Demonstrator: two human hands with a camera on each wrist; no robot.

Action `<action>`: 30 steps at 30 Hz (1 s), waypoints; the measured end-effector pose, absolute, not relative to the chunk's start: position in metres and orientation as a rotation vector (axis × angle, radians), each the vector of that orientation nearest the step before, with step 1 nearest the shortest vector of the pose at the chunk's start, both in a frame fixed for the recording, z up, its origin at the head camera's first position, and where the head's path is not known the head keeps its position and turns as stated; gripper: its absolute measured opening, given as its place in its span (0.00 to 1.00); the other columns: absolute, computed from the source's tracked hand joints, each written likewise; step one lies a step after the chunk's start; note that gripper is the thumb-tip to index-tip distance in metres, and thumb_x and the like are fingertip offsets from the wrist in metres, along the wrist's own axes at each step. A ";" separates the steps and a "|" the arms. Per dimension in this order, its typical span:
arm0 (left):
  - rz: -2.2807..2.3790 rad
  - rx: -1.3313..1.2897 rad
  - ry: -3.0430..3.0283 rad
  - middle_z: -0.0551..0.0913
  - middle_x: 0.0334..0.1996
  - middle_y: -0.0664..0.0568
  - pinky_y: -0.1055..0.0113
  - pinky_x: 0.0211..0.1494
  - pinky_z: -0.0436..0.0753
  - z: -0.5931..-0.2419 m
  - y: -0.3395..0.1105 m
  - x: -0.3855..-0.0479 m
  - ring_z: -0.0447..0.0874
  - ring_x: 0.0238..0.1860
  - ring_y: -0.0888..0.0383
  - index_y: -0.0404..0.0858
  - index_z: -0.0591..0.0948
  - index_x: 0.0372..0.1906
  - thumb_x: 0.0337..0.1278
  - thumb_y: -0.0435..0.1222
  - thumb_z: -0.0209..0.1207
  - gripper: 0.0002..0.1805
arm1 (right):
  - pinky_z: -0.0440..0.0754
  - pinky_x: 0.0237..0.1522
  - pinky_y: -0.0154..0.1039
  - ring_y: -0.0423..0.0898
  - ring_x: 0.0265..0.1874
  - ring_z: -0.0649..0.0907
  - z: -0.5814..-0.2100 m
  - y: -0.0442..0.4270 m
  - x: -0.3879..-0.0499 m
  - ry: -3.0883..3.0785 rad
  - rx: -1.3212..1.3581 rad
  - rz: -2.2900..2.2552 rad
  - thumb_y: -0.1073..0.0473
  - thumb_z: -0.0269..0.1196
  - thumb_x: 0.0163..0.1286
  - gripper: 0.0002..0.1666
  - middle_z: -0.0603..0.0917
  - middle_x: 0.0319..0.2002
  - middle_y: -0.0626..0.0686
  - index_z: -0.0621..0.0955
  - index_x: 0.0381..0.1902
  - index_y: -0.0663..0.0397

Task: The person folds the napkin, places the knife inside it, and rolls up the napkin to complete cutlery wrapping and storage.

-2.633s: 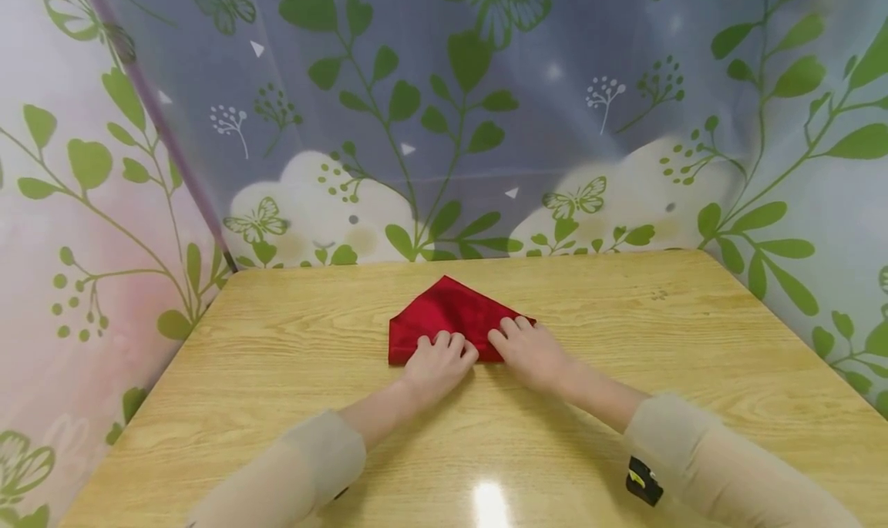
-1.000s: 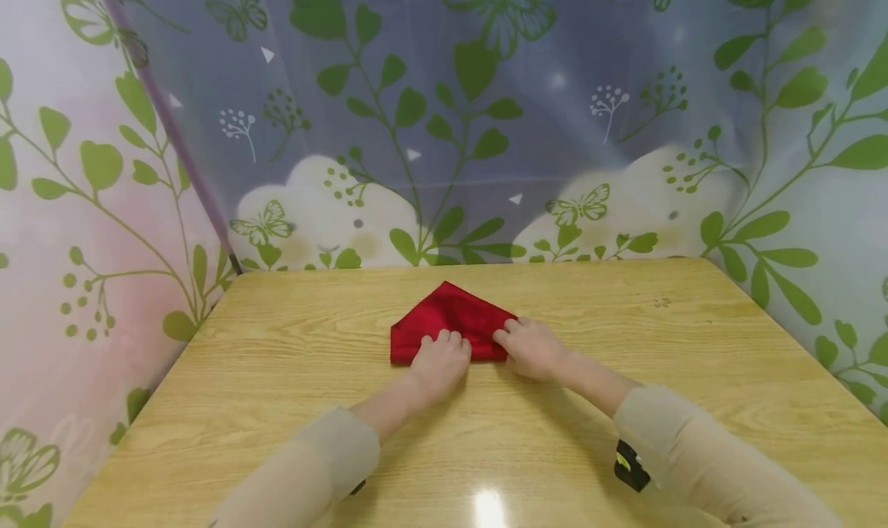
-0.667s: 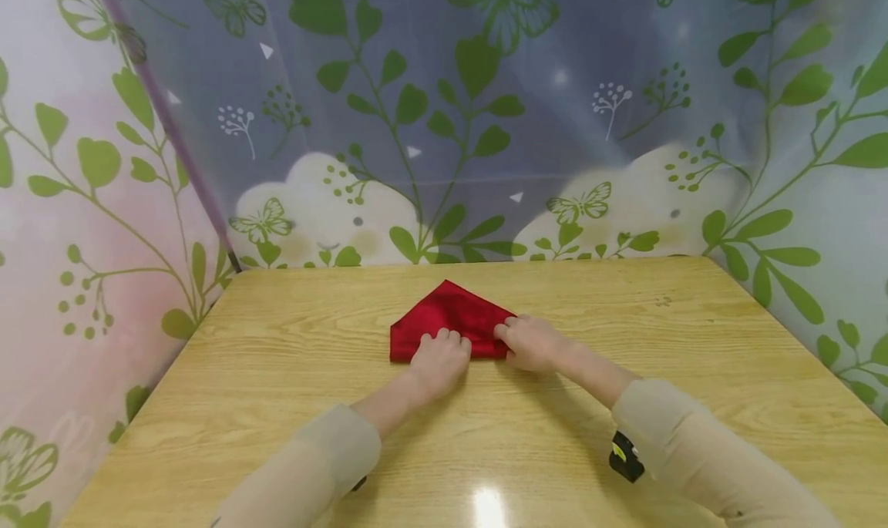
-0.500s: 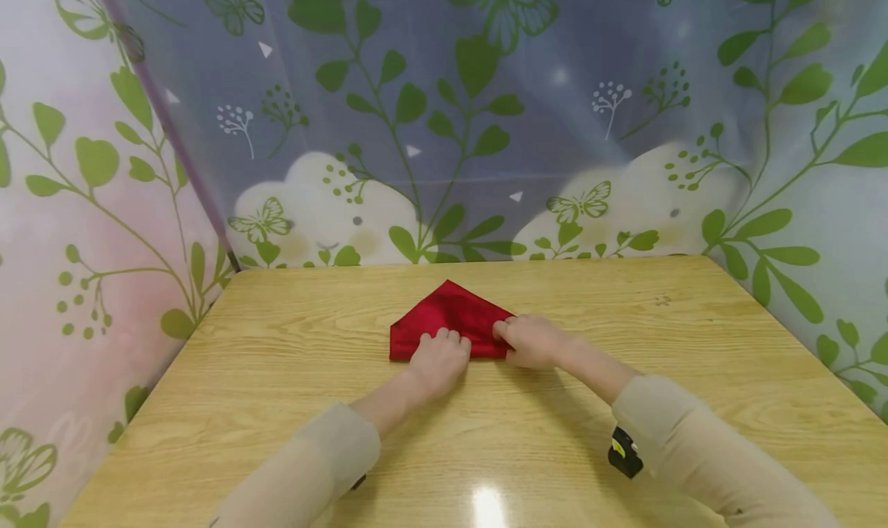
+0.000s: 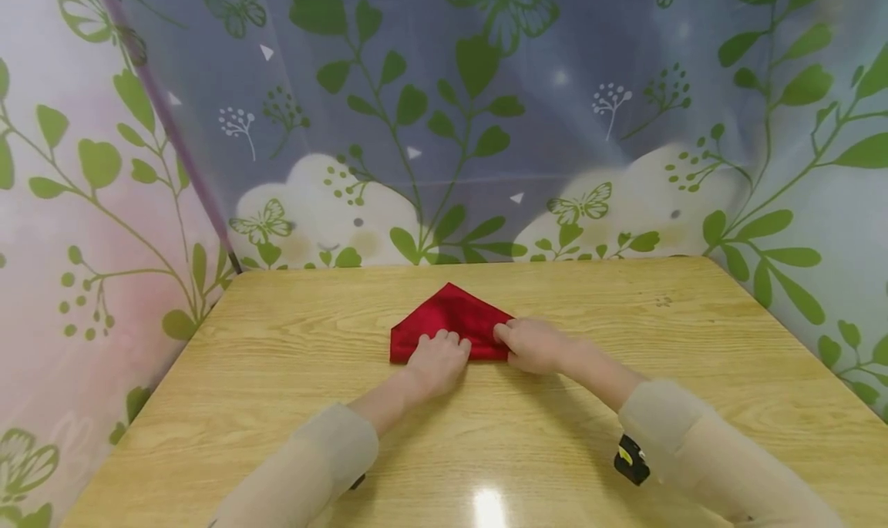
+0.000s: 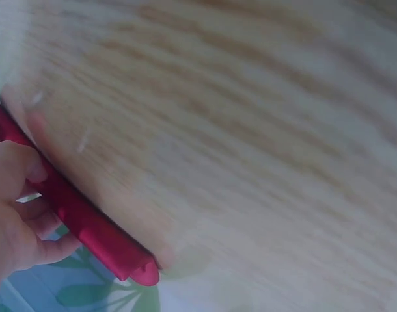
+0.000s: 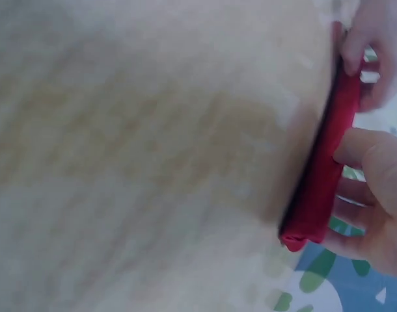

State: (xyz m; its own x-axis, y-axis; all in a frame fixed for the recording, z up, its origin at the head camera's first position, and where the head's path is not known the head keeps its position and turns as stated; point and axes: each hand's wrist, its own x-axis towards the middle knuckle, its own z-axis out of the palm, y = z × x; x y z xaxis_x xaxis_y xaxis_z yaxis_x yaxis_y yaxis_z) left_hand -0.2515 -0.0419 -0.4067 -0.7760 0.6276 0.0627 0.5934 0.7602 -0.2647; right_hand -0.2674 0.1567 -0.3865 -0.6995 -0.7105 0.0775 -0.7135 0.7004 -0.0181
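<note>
A shiny red cloth lies folded on the table, with a point at its far side and a straight near edge. In both wrist views that near edge looks like a thick roll. My left hand grips the roll near its middle, thumb on the near side and curled fingers beyond it. Toward the cloth's right end, my right hand pinches the roll between thumb and fingers, covering the right corner in the head view. The right wrist view shows the roll's end sticking out past the right fingers.
The wood-grain table stretches around the cloth on all sides. A printed leaf-and-butterfly curtain hangs along its back and both sides. Each forearm wears a pale sleeve, and a black device shows under the right one.
The right fingers have curled closer round the cloth's right end, and its right corner has gone out of sight beneath them. The left hand has barely shifted on the near edge.
</note>
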 end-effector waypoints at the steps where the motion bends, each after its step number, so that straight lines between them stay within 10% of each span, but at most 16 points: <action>1: 0.352 -0.979 -2.805 0.76 0.33 0.49 0.58 0.35 0.76 -0.407 -0.042 -0.251 0.74 0.39 0.53 0.39 0.75 0.42 0.58 0.35 0.55 0.08 | 0.75 0.30 0.42 0.48 0.26 0.75 -0.389 0.156 -0.264 -2.804 1.163 0.016 0.67 0.60 0.53 0.09 0.73 0.26 0.51 0.71 0.31 0.56; 30: 0.206 -1.098 -3.003 0.77 0.44 0.48 0.57 0.46 0.77 -0.394 -0.047 -0.269 0.74 0.47 0.52 0.38 0.74 0.58 0.63 0.37 0.50 0.19 | 0.74 0.22 0.47 0.56 0.30 0.76 -0.416 0.145 -0.250 -2.511 0.923 -0.411 0.57 0.62 0.61 0.14 0.72 0.33 0.57 0.70 0.40 0.55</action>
State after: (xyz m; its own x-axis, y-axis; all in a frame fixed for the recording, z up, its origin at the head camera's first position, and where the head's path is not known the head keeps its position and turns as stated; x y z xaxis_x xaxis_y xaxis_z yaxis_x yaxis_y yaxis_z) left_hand -0.2693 -0.0472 -0.3939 -0.7636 0.6376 -0.1025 0.6456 0.7572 -0.0991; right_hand -0.2503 0.1454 -0.4163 -0.6850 -0.6674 0.2923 -0.5393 0.7342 0.4125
